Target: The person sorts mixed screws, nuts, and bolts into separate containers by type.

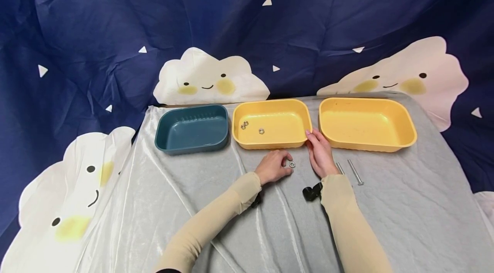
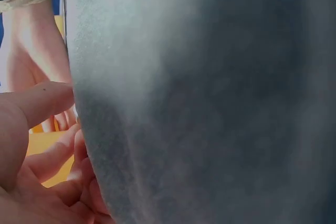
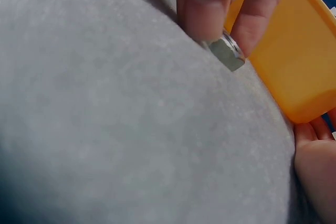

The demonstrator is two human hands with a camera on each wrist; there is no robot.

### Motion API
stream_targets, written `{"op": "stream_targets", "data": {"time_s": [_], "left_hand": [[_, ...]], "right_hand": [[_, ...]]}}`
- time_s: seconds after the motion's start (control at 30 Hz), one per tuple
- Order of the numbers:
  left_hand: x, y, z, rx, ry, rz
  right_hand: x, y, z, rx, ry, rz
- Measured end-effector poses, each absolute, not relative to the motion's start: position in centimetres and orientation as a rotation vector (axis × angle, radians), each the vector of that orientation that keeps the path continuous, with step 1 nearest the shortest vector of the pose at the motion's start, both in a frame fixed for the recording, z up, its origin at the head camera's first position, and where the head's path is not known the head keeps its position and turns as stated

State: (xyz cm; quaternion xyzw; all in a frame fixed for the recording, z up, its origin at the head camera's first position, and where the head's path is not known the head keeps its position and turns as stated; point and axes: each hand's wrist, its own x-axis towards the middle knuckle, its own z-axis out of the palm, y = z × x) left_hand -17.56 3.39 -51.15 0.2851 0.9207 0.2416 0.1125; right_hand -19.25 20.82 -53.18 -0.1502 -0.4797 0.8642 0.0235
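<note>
Nut (image 3: 229,53) partly behind left grip (image 1: 273,167), right-wrist view

Silver nut (image 1: 292,164), yellow bins (image 1: 279,122), navy backdrop (image 1: 231,20) (white clouds (image 1: 206,69))

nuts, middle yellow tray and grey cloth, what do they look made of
Nuts: probably steel, silvery with a metallic glint. Middle yellow tray: likely moulded plastic, smooth and semi-glossy, showing soft highlights. Grey cloth: seemingly velvety fabric with shiny creases, fibre unclear.
</note>
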Motion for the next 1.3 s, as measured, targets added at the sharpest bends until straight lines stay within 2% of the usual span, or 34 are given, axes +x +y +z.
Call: {"op": "stream_targets", "data": {"time_s": [0.77, 1.3], "left_hand": [[-17.73, 4.01, -50.81, 0.731, 2.725, 0.661], [-17.82, 3.98, -51.16, 0.747, 2.722, 0.702]], "right_hand": [[-19.15, 20.89, -53.12, -0.469, -1.506, 2.672], [-19.22, 20.79, -53.12, -0.465, -1.488, 2.674]]}}
